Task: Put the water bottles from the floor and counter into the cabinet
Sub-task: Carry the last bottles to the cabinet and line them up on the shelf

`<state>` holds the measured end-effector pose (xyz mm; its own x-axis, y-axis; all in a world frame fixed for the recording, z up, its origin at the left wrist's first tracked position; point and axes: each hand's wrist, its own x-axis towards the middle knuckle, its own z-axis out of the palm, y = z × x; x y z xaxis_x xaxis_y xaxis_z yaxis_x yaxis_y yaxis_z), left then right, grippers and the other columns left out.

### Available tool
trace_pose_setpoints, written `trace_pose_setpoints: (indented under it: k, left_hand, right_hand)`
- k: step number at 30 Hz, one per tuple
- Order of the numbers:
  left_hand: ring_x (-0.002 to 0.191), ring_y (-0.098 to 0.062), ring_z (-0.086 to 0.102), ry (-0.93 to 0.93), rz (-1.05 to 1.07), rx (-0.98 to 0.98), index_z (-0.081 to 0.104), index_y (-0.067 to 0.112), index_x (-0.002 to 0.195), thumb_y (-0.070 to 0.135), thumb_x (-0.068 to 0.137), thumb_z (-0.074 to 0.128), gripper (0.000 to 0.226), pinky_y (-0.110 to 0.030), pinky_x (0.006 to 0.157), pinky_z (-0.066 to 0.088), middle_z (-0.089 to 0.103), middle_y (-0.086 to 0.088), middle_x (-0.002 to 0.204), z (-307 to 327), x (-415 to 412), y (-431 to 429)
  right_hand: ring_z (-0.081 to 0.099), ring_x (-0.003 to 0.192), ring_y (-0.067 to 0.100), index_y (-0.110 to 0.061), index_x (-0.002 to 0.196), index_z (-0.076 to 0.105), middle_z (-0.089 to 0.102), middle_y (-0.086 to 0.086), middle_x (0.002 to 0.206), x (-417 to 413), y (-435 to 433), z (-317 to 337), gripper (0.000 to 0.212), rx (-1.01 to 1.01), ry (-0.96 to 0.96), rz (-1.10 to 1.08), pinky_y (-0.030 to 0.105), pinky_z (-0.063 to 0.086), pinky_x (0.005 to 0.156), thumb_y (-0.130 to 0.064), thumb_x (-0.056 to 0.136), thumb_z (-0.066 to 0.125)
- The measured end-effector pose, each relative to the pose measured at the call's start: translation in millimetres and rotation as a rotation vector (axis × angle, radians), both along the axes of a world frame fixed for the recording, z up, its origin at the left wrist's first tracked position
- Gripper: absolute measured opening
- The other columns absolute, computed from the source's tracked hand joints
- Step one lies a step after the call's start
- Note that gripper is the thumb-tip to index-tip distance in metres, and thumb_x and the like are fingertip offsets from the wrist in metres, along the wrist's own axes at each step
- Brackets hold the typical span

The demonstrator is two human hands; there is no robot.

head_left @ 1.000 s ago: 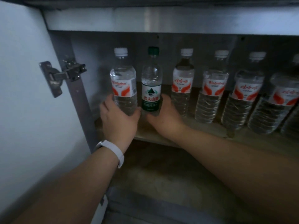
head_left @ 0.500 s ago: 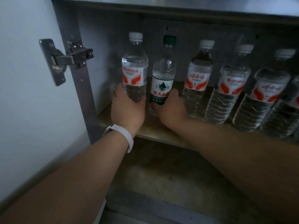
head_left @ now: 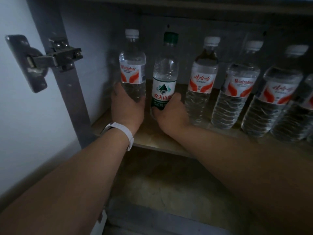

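Both bottles stand straight ahead of me on the cabinet shelf (head_left: pixel 118 122), long axes upright, at the left end of the row. My left hand (head_left: pixel 126 106) is wrapped around the lower body of the white-capped bottle (head_left: pixel 133 65), and my right hand (head_left: pixel 171 114) is closed on the base of the green-capped bottle (head_left: pixel 165 78). The two sit just beside each other, and the green one is near the next white-capped bottle (head_left: pixel 201 78) to its right, with three more bottles running on toward the dark edge of the view. I cannot tell whether either bottom is fully down on the board, since my fingers hide them. The coming move, as I judge it, is to let go and draw both arms back without tipping anything; neither hand is clearly the nearer. Compared with a second ago, the bottles sit deeper in and my hands have reached further in, while the door hinge (head_left: pixel 44 60) looms closer at left.
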<state>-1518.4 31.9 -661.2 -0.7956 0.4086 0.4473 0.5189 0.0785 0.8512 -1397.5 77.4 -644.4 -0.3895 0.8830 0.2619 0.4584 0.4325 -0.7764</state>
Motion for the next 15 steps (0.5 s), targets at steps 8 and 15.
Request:
trace_pose_setpoints:
  k: [8,15]
  left_hand:
    - [0.131,-0.019,0.052,0.117,-0.039,-0.143,0.041,0.034,0.145,0.049,0.09,0.065,0.062,-0.036,0.097,0.046,0.054,0.005,0.144,-1,13,-25]
    - [0.135,-0.026,0.046,0.499,-0.182,-0.36,0.05,0.019,0.146,0.032,0.089,0.059,0.06,-0.043,0.108,0.041,0.049,-0.006,0.148,-15,71,-89]
  right_hand:
    - [0.055,0.12,0.018,-0.018,0.142,0.037,0.055,0.0,0.131,26,-14,0,0.067,-0.086,0.021,0.18,0.034,0.049,0.093,-0.036,0.086,0.069]
    - [0.047,0.12,0.011,-0.025,0.139,0.045,0.049,-0.004,0.135,91,-45,10,0.049,0.296,-0.238,0.328,0.023,0.038,0.09,-0.047,0.095,0.053]
